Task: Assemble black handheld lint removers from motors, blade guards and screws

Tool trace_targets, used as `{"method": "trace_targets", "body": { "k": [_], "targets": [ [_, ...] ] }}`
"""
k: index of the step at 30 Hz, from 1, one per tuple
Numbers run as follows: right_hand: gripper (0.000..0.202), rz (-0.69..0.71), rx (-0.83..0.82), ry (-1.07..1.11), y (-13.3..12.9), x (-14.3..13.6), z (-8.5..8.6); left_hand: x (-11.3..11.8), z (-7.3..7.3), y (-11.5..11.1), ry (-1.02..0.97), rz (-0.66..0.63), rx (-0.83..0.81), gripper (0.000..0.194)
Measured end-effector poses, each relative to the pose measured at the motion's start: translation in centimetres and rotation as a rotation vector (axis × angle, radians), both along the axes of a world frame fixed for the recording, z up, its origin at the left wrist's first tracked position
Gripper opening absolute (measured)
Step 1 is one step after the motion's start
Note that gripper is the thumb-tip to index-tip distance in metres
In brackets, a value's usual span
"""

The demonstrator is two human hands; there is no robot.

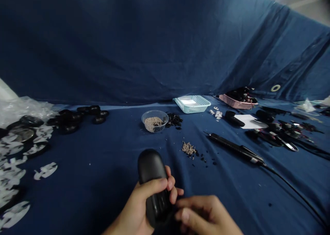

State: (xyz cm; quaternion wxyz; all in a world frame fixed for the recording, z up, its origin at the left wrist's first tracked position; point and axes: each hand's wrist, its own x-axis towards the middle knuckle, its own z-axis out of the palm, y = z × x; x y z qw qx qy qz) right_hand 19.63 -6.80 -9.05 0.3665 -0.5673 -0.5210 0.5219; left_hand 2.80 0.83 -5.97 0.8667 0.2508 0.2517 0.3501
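In the middle foreground my left hand point(144, 199) is wrapped round a long black plastic housing point(152, 168) with a rounded top, held tilted with its far end up. The thumb lies across its face and the fingers curl round its right side. My right hand point(206, 214) is close by at the lower right, thumb and forefinger drawn together beside the housing's near end. Whatever is between those fingers is hidden. Ahead lie a small heap of screws point(188, 148) and a clear round tub point(155, 122) of screws.
White plastic parts point(14, 173) and black parts point(68, 119) lie left. A black electric screwdriver point(235, 148) with a cable lies right. Farther back are small black pieces point(174, 120), a light blue basket point(193, 104), a pink basket point(238, 102) and a blue curtain point(116, 45).
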Motion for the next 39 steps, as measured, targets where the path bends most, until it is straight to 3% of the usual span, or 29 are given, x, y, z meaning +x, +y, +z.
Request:
{"method": "trace_targets", "body": {
  "k": [2,5,7,9,13,17,28,34,39],
  "targets": [
    [0.055,-0.132,0.200,-0.493,2.2,2.8,1.2,-0.1,-0.4,0.8,0.025,0.045,0.000,0.015],
    [0.043,-0.198,0.310,-0.743,7.7,6.7,2.6,-0.1,-1.1,1.6,0.008,0.035,-0.010,0.015],
    [0.027,-0.118,0.334,-0.848,11.8,8.3,2.7,0.0,-1.6,1.9,-0.009,0.007,-0.016,0.016],
    [0.023,0.001,0.308,-0.945,15.3,9.2,2.4,-0.1,-2.0,2.1,-0.025,-0.016,-0.021,0.021],
    [0.025,0.208,0.224,-1.105,19.0,9.5,1.4,-0.9,-2.4,2.6,-0.081,-0.051,-0.013,0.047],
    [0.025,0.300,0.188,-1.220,19.8,9.3,0.7,-1.5,-2.3,2.7,-0.170,-0.081,0.028,0.063],
    [0.028,0.364,0.305,-1.568,18.3,7.3,1.0,-1.4,-1.8,2.9,-0.248,-0.049,-0.026,0.054],
    [0.028,0.454,0.381,-1.643,18.0,6.8,1.4,-1.4,-1.9,2.8,-0.243,-0.036,-0.049,0.050],
    [0.029,0.401,0.377,-1.669,18.2,6.8,0.7,-1.3,-2.0,2.9,-0.243,-0.019,-0.056,0.049]
  ]
}}
